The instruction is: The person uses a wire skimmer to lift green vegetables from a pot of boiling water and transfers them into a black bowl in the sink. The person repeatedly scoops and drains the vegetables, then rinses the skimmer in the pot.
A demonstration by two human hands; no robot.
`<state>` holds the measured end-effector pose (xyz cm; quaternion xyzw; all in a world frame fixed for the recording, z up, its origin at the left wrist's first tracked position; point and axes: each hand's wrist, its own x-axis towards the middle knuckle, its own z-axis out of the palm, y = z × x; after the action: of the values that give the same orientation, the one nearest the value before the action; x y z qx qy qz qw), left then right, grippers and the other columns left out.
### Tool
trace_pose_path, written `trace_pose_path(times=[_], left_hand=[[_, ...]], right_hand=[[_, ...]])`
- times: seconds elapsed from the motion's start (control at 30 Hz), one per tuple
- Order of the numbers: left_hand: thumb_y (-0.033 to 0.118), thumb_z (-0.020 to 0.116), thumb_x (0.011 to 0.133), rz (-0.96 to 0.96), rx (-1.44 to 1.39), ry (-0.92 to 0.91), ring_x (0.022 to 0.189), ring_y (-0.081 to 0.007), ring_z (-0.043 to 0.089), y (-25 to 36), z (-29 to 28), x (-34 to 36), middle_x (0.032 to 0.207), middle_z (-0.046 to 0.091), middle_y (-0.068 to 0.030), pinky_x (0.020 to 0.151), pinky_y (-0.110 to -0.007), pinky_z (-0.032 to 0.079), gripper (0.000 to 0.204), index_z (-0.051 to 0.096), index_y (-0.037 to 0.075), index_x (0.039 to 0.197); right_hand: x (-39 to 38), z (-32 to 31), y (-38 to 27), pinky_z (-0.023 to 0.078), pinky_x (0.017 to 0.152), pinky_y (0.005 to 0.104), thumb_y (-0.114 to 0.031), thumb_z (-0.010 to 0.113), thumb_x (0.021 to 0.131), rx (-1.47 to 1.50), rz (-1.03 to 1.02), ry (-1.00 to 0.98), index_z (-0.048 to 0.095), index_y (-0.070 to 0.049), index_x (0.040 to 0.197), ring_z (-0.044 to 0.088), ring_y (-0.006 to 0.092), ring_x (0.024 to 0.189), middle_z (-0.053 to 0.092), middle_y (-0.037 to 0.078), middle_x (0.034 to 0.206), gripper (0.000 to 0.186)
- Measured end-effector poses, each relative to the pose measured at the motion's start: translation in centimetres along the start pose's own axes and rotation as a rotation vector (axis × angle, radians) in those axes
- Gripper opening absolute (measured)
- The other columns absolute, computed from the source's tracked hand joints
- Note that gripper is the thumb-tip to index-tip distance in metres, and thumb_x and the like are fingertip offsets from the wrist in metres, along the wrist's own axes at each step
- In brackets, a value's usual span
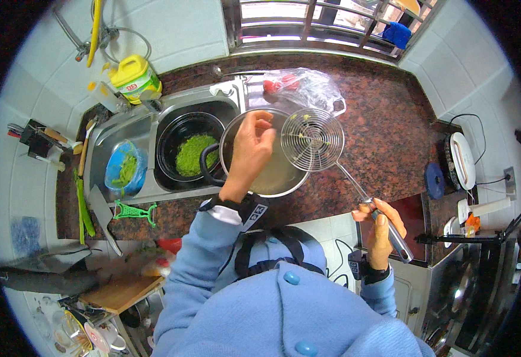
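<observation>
My right hand (380, 229) is wrapped around the handle of a wire spider strainer (313, 140), whose round coiled head hangs over the right rim of a large steel pot (296, 188). A few pale green bits cling to the wires. Over the pot is my left hand (252, 149), its fingers curled in toward the thumb, just left of the strainer and apart from it. Whether a small piece sits between those fingertips is hidden. Cloudy liquid (272, 177) shows inside the pot. Left of it, a black basin (164, 132) in the sink holds finely cut green vegetable (196, 156).
In the sink's left bowl, a blue bag (114, 174) holds green scraps. A knife (101, 213), green peeler (135, 212) and green stalks (83, 211) lie along the counter's left side. Behind the pot rests a clear plastic bag (314, 89) with red items; a yellow jug (133, 77) stands behind the sink.
</observation>
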<state>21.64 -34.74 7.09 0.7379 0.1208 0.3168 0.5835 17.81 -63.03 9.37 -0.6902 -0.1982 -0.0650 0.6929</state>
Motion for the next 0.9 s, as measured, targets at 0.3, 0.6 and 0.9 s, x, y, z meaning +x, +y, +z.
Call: trace_pose_path(times=[0.3,0.6,0.9], left_hand=[[0.008,0.062,0.081,0.339,0.442,-0.009,0.068,-0.0263,0.062,0.2,1.4,-0.3,0.076,0.063,-0.0146,0.061,-0.035,0.047,0.009,0.061,0.0,0.083],[0.015,0.059,0.084,0.046,0.313,-0.108,0.065,-0.035,0.059,-0.6,0.8,-0.3,0.071,0.06,-0.0161,0.058,-0.042,0.046,0.013,0.061,0.003,0.082],[0.013,0.062,0.083,0.232,0.413,-0.016,0.065,-0.0253,0.06,-1.1,1.0,-0.6,0.074,0.062,-0.0127,0.059,-0.034,0.046,0.011,0.064,0.002,0.083]], right_hand=[[0.4,-0.1,-0.7,0.054,0.068,0.034,-0.014,0.053,0.09,-0.054,-0.107,-0.146,0.059,0.004,0.107,0.067,0.0265,0.072,0.065,0.019,0.081,0.025],[0.6,-0.6,-1.1,0.054,0.067,0.0337,-0.012,0.053,0.09,-0.092,-0.125,-0.148,0.059,0.004,0.106,0.066,0.0263,0.072,0.064,0.019,0.081,0.024],[0.7,-0.7,-1.1,0.054,0.068,0.0336,-0.01,0.052,0.091,-0.096,-0.017,-0.123,0.059,0.005,0.104,0.068,0.026,0.073,0.065,0.018,0.083,0.022]])
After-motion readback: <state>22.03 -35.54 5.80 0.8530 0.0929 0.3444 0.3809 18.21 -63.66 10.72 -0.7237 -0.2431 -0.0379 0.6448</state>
